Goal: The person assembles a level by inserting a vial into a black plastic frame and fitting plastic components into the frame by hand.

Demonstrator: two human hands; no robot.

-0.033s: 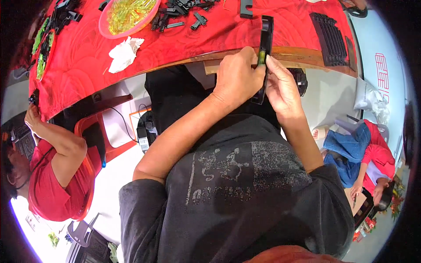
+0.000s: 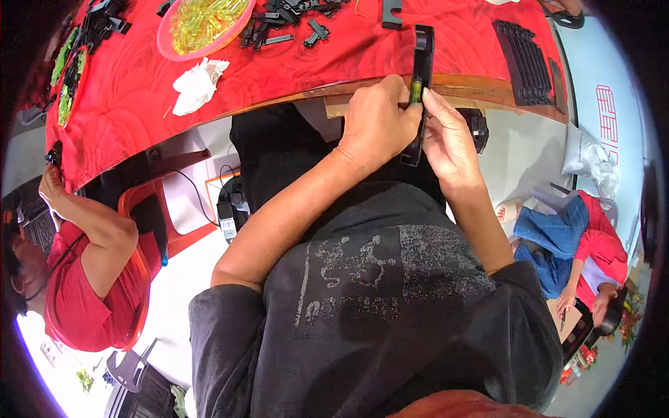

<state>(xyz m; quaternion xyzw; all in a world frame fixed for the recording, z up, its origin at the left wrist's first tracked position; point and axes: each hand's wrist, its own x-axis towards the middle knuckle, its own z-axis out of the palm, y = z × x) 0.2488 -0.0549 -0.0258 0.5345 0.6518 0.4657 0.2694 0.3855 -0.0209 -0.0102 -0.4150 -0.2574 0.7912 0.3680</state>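
Note:
Over the table's near edge, both my hands grip a long black spirit level (image 2: 423,56) that points away from me. A yellow-green vial (image 2: 416,90) shows in its body beside my fingers. My left hand (image 2: 380,115) is closed round the level from the left, its thumb and fingertips near the vial. On the other side my right hand (image 2: 449,136) presses its thumb to the frame, with the other fingers curled behind. Part of the level's middle is hidden by my hands, and its lower end shows below them.
On the red tablecloth (image 2: 125,104) are a pink bowl (image 2: 164,52) of clear yellow pieces, loose black parts (image 2: 286,14), a crumpled white tissue (image 2: 198,87), a black block (image 2: 391,15) and a row of black frames (image 2: 521,63). People in red sit left (image 2: 97,279) and right (image 2: 603,244).

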